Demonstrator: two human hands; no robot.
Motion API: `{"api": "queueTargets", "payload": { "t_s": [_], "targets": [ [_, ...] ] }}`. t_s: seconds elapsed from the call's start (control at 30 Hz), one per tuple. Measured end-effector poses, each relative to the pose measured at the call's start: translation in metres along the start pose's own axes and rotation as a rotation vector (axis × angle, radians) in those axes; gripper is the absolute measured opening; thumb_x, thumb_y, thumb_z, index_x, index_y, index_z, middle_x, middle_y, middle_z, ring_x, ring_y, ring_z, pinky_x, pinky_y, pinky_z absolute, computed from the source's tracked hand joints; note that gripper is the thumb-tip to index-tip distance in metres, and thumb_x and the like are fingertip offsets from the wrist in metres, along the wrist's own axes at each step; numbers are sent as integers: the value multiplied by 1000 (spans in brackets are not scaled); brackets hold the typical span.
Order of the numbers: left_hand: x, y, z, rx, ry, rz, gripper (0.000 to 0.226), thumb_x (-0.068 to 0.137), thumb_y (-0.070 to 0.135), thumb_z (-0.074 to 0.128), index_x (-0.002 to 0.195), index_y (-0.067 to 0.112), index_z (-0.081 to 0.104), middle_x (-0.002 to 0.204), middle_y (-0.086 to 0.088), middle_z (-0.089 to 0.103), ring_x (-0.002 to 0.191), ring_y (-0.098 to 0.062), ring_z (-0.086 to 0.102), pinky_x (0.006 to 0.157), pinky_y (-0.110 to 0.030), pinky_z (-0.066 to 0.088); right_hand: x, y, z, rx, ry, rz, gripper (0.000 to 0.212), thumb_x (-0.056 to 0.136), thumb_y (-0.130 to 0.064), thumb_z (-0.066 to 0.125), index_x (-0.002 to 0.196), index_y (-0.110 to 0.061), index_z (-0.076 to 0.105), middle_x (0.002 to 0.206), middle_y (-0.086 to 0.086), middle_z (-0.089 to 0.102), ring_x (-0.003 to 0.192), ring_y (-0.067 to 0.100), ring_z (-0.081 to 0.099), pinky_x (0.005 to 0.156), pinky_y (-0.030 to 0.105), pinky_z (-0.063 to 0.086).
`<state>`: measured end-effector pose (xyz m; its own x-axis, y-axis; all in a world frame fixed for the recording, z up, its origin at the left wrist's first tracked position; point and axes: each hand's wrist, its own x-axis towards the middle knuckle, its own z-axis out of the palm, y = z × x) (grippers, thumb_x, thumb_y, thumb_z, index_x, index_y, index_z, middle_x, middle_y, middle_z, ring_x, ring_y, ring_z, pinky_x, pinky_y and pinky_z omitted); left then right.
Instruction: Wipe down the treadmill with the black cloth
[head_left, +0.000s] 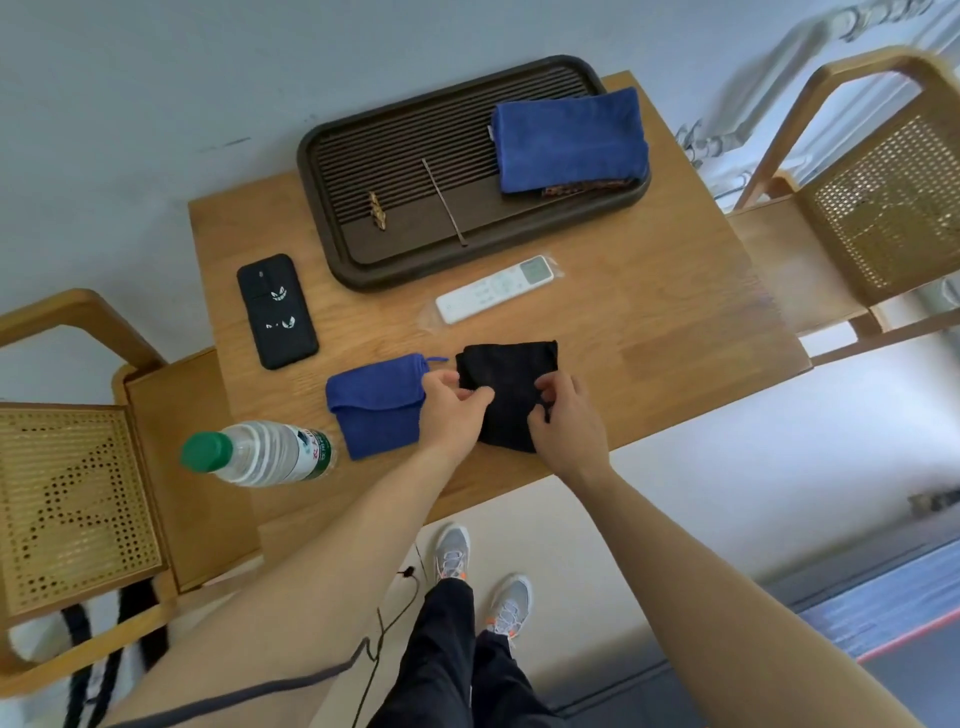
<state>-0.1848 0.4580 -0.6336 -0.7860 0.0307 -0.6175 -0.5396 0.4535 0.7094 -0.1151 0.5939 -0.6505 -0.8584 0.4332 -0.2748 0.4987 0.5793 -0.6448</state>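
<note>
A person stands at a wooden table (649, 291), seen from above, with both bare forearms reaching forward. The left hand (451, 401) pinches the left edge of a folded black cloth (511, 382) between thumb and fingertips. The right hand (567, 415), fingers curled, grips the cloth's right side, where a small loop shows. The cloth lies flat on the table near its front edge, just beside a folded blue cloth (374, 415), and the hands hide its middle. A lying water bottle (260, 453), a black phone (277, 310), a white remote (496, 288) and a dark tray (311, 161) also sit on the table. At lower right, a grey and blue surface is cut off and hard to identify.
</note>
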Motion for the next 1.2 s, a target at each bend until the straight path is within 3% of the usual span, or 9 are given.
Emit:
{"api": "queueTargets", "payload": {
  "t_s": [0.13,0.27,0.43,0.6,0.7,0.8,0.97,1.1,1.2],
  "targets": [
    [-2,-14,6,-51,-85,55,62,87,16,72,134,23,32,117,0,60,102,-14,61,70,-19,43,-3,4,12,55,-156,-17,56,87,7,51,138,-15,52,137,2,52,122,18,53,101,36,50],
    [-4,-33,9,94,-152,135,75,85,19,76,139,25,26,124,-4,56,109,-18,61,77,-20,46,7,9,12,49,-223,8,61,86,9,53,142,-17,50,139,1,48,123,18,51,102,35,50],
    [-2,-37,3,507,47,135,54,88,44,70,129,22,44,99,4,67,93,-16,63,58,-26,38,15,9,13,-20,-341,7,61,89,-7,53,146,-28,46,141,1,38,128,24,43,106,44,46],
    [0,-41,-7,630,-33,106,37,86,46,71,110,23,55,96,5,65,86,-15,62,60,-30,43,16,2,18,-159,-390,-28,64,91,-19,53,151,-33,37,140,3,31,131,26,30,110,41,37],
    [-2,-37,-5,871,123,418,33,85,36,74,104,26,49,99,5,58,88,-16,57,60,-30,41,17,0,23,-283,-363,-126,66,90,-23,53,153,-32,33,139,3,32,129,27,31,106,42,40],
    [10,-34,1,1060,156,675,37,86,25,70,121,22,58,118,0,55,107,-21,53,78,-33,46,27,-6,25,-339,-341,-189,67,91,-24,52,154,-31,32,139,4,33,126,29,33,104,42,41],
    [31,-16,-5,1151,165,613,41,89,31,65,128,20,59,128,0,56,119,-23,51,95,-38,42,53,-31,24,-396,-374,-194,68,91,-25,50,156,-29,28,145,5,31,129,33,31,108,42,34],
    [22,5,-21,1113,-81,518,45,95,35,58,138,22,54,135,-1,55,124,-26,50,91,-42,47,54,-47,7,-380,-513,-115,68,93,-27,50,157,-26,25,154,8,27,138,36,26,114,47,30],
    [9,37,-45,1060,-194,481,48,95,39,58,141,24,52,134,-1,57,120,-24,54,89,-42,52,51,-66,-27,-395,-450,-129,66,94,-29,52,156,-23,28,156,10,32,140,36,29,114,47,31]
  ]
}}
